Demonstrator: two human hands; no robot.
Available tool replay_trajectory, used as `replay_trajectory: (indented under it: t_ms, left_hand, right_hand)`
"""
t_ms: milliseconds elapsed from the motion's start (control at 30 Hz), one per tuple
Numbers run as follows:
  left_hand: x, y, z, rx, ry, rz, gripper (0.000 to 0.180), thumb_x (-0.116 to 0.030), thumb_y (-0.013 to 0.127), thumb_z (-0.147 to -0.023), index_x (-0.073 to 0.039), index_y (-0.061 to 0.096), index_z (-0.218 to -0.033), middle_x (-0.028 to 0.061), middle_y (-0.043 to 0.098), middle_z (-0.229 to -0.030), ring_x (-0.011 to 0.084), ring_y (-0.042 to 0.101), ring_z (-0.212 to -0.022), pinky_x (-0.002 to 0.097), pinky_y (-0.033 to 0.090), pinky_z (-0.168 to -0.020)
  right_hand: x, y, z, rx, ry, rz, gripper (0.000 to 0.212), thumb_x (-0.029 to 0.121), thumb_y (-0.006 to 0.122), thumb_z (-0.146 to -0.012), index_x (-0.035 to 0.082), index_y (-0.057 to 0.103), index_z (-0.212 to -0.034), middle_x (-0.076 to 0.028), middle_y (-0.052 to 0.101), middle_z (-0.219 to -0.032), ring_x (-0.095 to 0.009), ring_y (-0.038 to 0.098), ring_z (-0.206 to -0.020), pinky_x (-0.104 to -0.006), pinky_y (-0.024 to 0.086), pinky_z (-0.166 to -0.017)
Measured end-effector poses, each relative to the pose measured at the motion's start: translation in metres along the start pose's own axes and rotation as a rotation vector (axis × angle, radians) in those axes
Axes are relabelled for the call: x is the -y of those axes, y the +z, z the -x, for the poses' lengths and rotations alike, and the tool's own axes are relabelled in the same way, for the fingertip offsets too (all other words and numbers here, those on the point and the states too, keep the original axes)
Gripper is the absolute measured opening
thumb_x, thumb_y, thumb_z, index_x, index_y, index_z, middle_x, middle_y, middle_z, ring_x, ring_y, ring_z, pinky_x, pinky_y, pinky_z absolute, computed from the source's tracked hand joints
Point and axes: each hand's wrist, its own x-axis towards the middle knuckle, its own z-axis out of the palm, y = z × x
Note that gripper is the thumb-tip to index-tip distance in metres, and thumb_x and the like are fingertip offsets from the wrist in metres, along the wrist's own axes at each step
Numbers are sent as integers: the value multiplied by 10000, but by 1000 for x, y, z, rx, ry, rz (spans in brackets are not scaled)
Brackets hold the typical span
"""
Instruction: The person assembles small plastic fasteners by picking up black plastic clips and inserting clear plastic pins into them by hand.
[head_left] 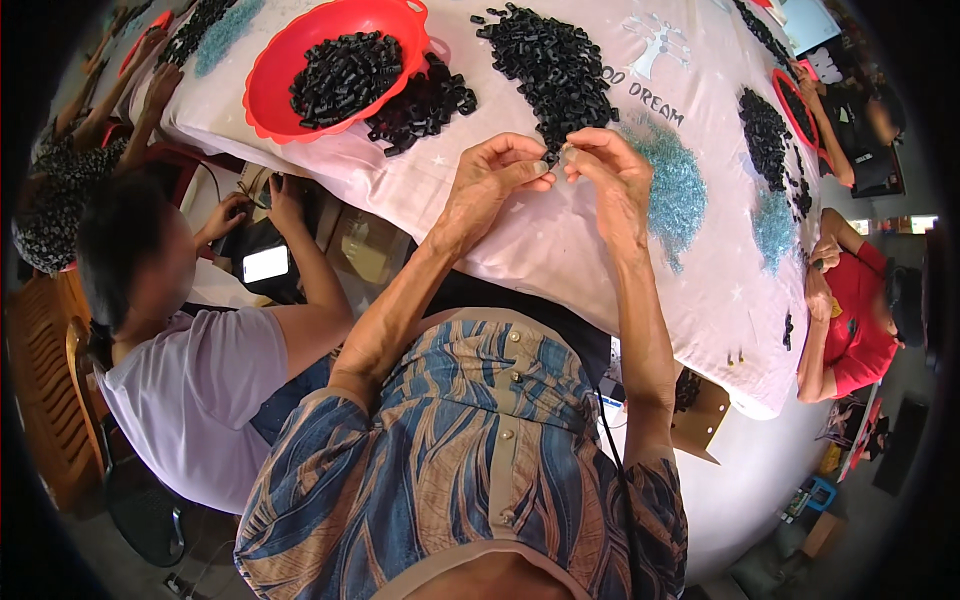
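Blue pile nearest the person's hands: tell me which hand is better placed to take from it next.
Right, I'd judge. The right hand is close beside the blue pile, while the left hand is farther off, on the right hand's other side. Whether either holds something small is unclear.

Large black heap [550, 60] of small pieces on the pink-covered tabletop [530, 245]. Left hand [490, 185] and right hand [615, 175] close together at the heap's near end — thumbs and fingertips drawn in; what lies between them too small to make out. Left of the heap: smaller black pile [425, 105], then a red bowl [268, 75] part filled with black pieces [345, 78]. Right of the heap, nearer: translucent teal bits [672, 190]. Far left — person in pale shirt [205, 390], lit phone [265, 263] alongside. Far right: person in red shirt [862, 320].
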Motion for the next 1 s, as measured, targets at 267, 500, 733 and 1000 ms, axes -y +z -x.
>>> replay_trajectory:
  t_ms: [267, 500, 733, 1000]
  left_hand:
    - [1, -1, 0, 17, -9, -14, 122, -6, 628, -905, 29, 624, -1021, 119, 679, -945, 172, 670, -836, 265, 558, -791]
    - [4, -5, -3, -22, 24, 67, 113, 5, 602, -917, 27, 620, -1026, 130, 672, -972, 179, 666, -860, 271, 559, -807]
    - [-3, -8, -4, -102, 86, 141, 160, 23, 594, -910, 32, 622, -1067, 120, 661, -986, 180, 663, -849, 276, 554, -792]
    - [-4, -16, -5, -167, 129, 130, 175, 9, 584, -915, 20, 628, -1084, 113, 654, -1017, 178, 649, -893, 271, 533, -843]
  right_hand:
    - [1, 3, 3, 16, 20, 70, 138, -21, 658, -810, -22, 675, -947, -35, 647, -804, -82, 575, -695, -218, 463, -640]
    - [-10, 12, 8, 83, -275, 362, 127, 43, 654, -866, 6, 680, -985, -25, 651, -965, -94, 593, -742, -219, 469, -637]
    - [-5, -5, 0, -110, -84, 205, 142, 23, 636, -889, 17, 699, -1017, -17, 662, -863, -60, 585, -705, -193, 452, -596]
    - [-4, -23, -7, -227, -74, 219, 137, 0, 639, -878, 22, 718, -988, -12, 654, -765, -52, 563, -636, -186, 442, -576]
